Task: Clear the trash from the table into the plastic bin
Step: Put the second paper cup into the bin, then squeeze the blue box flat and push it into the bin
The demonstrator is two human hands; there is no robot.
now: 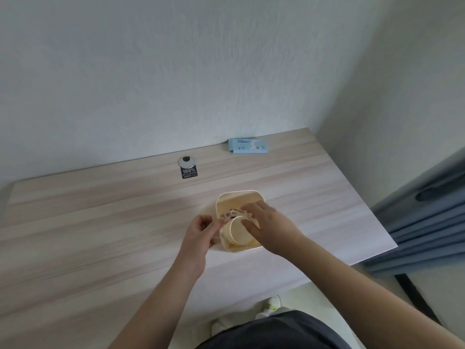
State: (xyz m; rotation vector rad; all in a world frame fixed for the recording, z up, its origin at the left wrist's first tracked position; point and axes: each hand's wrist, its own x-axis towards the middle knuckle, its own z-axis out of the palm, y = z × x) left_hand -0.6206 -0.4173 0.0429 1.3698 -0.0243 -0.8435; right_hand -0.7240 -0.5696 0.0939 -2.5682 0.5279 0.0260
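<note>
A cream plastic bin (237, 197) with rounded corners stands near the middle of the wooden table (100, 222). Inside it lies a cream paper cup (237, 231) on its side, with a black-and-white wrapper scrap (231, 214) behind it. My right hand (269, 226) reaches into the bin from the right, fingers wrapped on the cup's upper edge. My left hand (201, 231) is at the bin's left rim, fingers pinched on a thin pale strip next to the cup.
A light blue flat packet (247, 146) lies at the back of the table by the wall. A round cable grommet (186, 161) with a black "100%" sticker (189, 172) sits at the back centre. Blue curtains (432, 222) hang to the right.
</note>
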